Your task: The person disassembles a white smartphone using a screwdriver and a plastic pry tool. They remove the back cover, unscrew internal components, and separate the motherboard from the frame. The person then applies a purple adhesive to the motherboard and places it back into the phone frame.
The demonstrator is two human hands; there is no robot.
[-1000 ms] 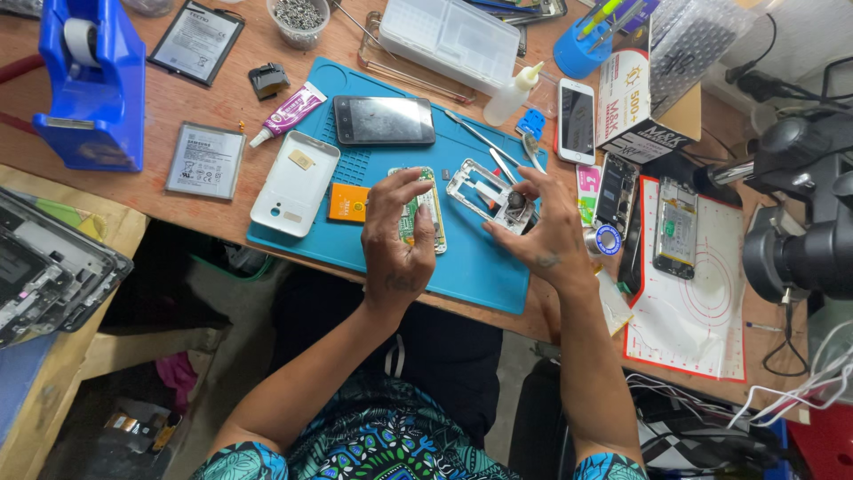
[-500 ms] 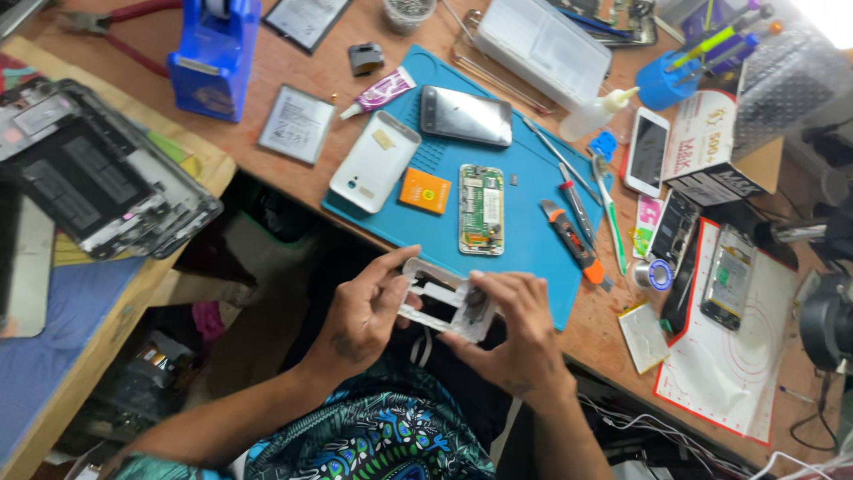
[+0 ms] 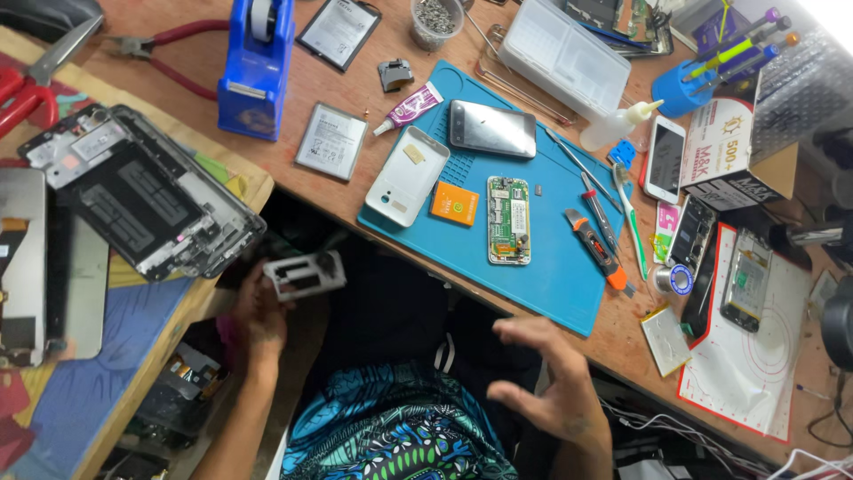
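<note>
Below the desk, left hand [image 3: 258, 311] pinches a blurred grey frame [image 3: 305, 274]; right hand [image 3: 555, 387] spread, empty.

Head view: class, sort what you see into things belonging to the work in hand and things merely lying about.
In hand:
left hand
phone frame, held in it
right hand, empty
circuit board on blue mat

Lying about:
tape dispenser
pliers
glue tube
white box
</note>
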